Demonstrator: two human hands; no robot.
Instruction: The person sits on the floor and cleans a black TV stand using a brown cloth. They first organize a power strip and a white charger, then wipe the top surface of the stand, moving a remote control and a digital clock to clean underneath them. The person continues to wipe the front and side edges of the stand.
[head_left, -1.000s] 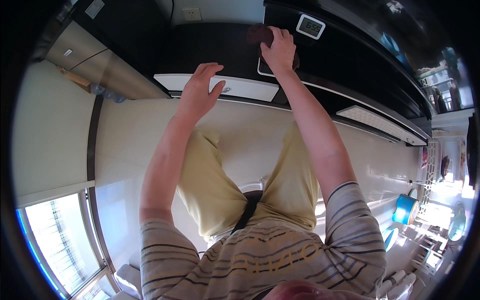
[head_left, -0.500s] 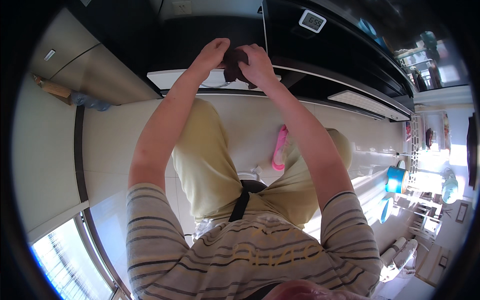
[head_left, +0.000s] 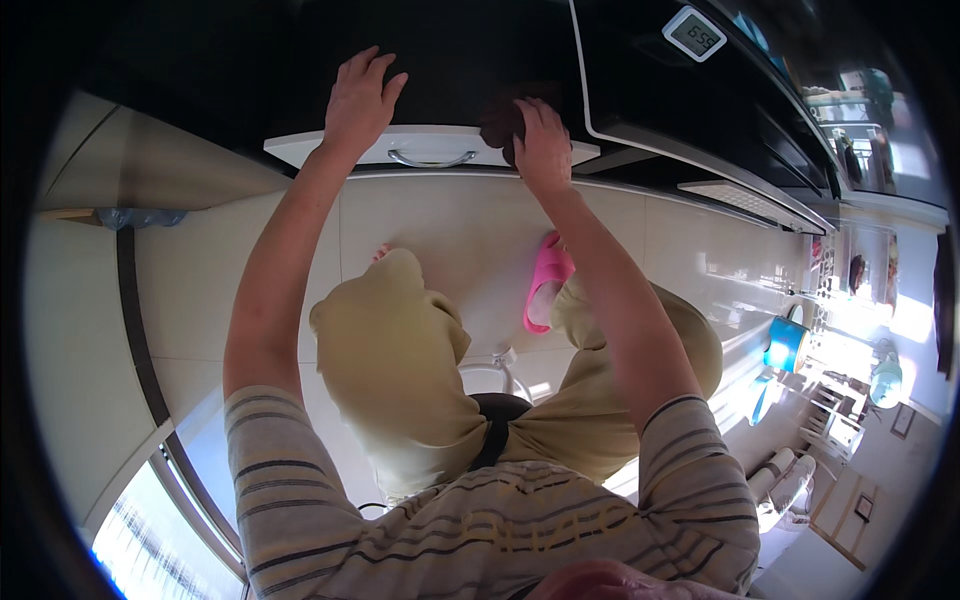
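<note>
My left hand point(head_left: 362, 102) is open over the dark surface, its fingers spread and nothing in it. To its right, my right hand point(head_left: 543, 148) grips a crumpled dark brown cloth point(head_left: 498, 122), which bunches up at the left of the fingers. The cloth lies by the right part of a white drawer front point(head_left: 360, 152) with a curved metal handle point(head_left: 432, 160). Both hands are above the top edge of this front. What kind of cloth piece it is, I cannot make out against the dark background.
A small white digital clock point(head_left: 694, 34) stands on the black surface at the far right. Below me, a pink slipper point(head_left: 548, 285) is on the pale tiled floor point(head_left: 400, 205). A blue container point(head_left: 787, 343) stands at the right, and plastic bottles point(head_left: 145, 217) lie at the left.
My left hand has left the cloth, moved left and opened. My right hand has shifted right with the cloth, so the drawer handle shows fully. The whole view has moved slightly.
</note>
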